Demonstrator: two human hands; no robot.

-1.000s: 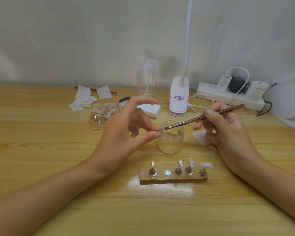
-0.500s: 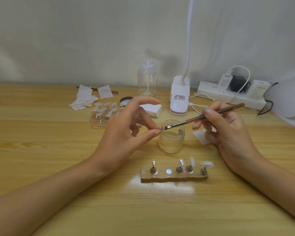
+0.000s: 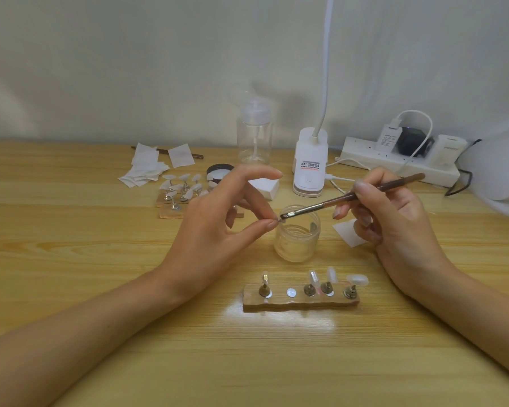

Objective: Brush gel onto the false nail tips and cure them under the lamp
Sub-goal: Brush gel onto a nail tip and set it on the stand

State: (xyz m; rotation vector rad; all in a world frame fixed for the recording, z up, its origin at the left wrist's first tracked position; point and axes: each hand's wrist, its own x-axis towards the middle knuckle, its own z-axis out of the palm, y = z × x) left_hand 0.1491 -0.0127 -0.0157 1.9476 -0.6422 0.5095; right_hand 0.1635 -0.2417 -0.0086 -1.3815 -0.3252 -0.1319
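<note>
Working down from the wooden surface [image 3: 71, 259], the curing lamp [image 3: 500, 171] sits at the far right edge, white and only partly in frame, with nothing seen under it; curing is judged not yet begun for the piece in hand. Near the front stands a wooden holder block [image 3: 300, 301] with five stations: four carry metal stands with pale tips, while the second station from the left shows only a bare disc, which suggests its stand is the one lifted out. Whether the seated tips are already coated cannot be told. Behind the left hand [image 3: 206, 230], a second group of stands with tips [image 3: 182, 186] waits on further blocks, so much work appears to remain. An open glass gel jar [image 3: 297, 233] stands between the hands. The left grip is pressed together, thumb and forefinger pinching a small nail tip [image 3: 279, 221] just above the jar's near rim; the other fingers are spread. The right hand [image 3: 394, 218] grips a brown-handled brush [image 3: 350, 196] pen-fashion, bristles touching that tip. The step in hand is judged to be gel application.
</note>
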